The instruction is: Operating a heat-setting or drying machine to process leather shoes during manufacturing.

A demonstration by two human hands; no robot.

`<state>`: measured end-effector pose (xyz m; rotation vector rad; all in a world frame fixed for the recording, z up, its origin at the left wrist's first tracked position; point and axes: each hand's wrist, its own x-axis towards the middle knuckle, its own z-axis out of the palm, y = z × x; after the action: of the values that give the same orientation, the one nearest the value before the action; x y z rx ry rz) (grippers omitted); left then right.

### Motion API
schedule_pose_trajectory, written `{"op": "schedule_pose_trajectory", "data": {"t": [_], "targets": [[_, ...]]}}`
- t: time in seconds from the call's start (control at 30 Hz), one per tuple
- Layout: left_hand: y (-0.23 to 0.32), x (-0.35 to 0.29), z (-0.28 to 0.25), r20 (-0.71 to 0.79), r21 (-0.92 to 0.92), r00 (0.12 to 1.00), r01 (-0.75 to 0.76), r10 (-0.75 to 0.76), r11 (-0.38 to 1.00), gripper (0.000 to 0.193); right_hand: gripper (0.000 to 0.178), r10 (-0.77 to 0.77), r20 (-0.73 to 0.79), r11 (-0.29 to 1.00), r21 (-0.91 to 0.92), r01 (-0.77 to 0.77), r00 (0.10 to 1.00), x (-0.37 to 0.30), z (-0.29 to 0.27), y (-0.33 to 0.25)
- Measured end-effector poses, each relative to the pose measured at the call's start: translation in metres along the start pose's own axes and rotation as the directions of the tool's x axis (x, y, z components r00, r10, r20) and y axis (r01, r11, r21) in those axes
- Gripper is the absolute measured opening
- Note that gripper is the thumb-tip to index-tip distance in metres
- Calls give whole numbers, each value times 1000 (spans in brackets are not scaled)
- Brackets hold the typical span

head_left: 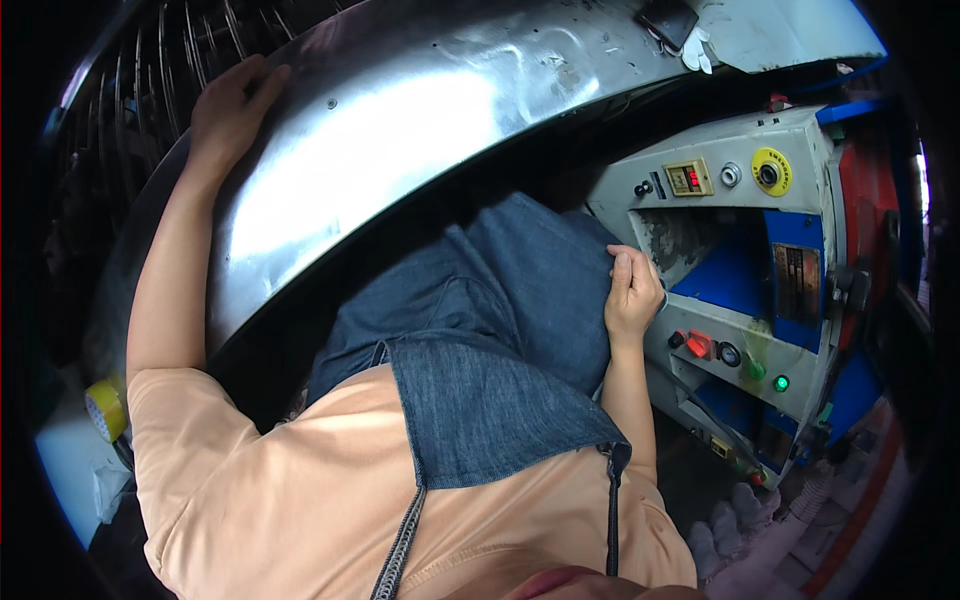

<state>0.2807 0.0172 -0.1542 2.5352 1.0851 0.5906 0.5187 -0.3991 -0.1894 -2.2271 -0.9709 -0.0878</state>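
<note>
My left hand [228, 108] lies flat on the upper left edge of a large curved shiny metal cover [400, 130], fingers spread against it. My right hand [632, 290] is curled shut beside my denim apron [500, 340], its thumb against the apron's edge and its knuckles close to a grey and blue control panel [720, 200]. Whether the right hand grips the cloth I cannot tell. The apron hangs over an orange shirt and fills the middle of the view.
The control panel carries a small display, a yellow-ringed stop button [771, 172], a red switch [699, 345] and green lights [780, 383]. A wire guard [150, 70] stands at the upper left. A yellow tape roll [106, 408] lies at the lower left. Gloves [730, 525] lie at the lower right.
</note>
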Motion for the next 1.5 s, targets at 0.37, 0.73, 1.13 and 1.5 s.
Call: {"op": "schedule_pose_trajectory", "data": {"t": [0.37,0.73,1.13,1.5], "targets": [[-3,0,0,41,-18,999,35,-35,999,35,31,2,41,1000,-25,-1,999,6,3,2],[-3,0,-1,38,-43,999,27,-25,999,34,25,21,14,999,33,-22,1000,9,5,2],[2,0,-6,20,83,1000,-10,9,997,35,26,5,-41,998,58,-2,999,5,4,0],[-16,1,2,-31,-18,993,-114,113,993,34,27,-80,-144,997,-21,77,986,-4,1,4]]}}
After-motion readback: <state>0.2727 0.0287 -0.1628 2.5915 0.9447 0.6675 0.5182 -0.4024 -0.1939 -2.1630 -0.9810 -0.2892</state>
